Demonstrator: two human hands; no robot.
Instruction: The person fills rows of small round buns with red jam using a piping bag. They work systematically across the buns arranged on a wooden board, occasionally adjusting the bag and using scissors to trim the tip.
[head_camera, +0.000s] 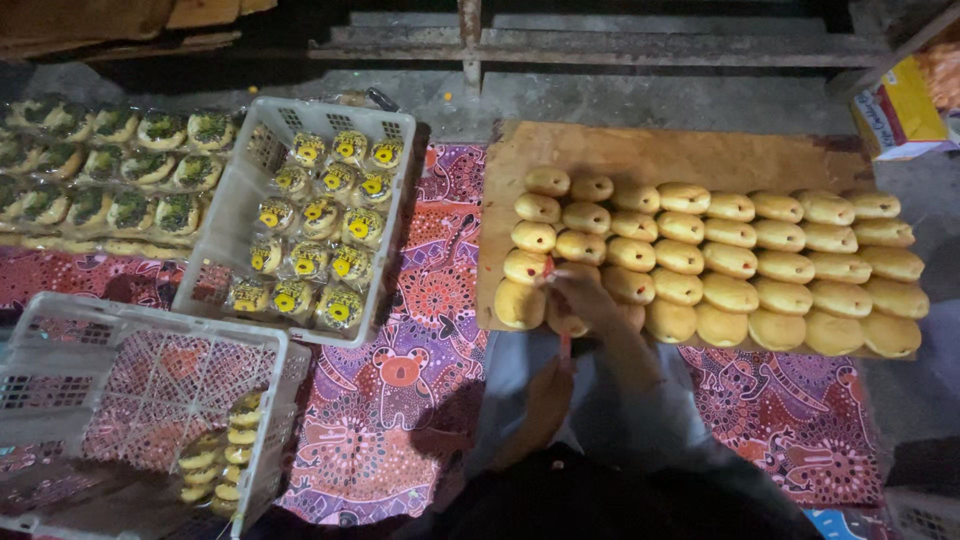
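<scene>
A wooden board (640, 150) carries rows of round golden buns (730, 262). My right hand (583, 297) rests on the buns at the board's near left corner, fingers curled around one bun (565, 322). A small red thing (548, 266) shows just above the fingers. My left hand (548, 392) is lower, just off the board's near edge, closed on a thin red stick-like object (565, 346) that points up at the right hand. What the stick is cannot be made out.
A white plastic crate (395, 225) holds wrapped buns with yellow labels. A second white crate (270, 400) at the near left has a few buns in one corner. More topped buns (120, 170) lie at the far left. A patterned red cloth (430, 300) covers the floor; a yellow box (900, 110) stands far right.
</scene>
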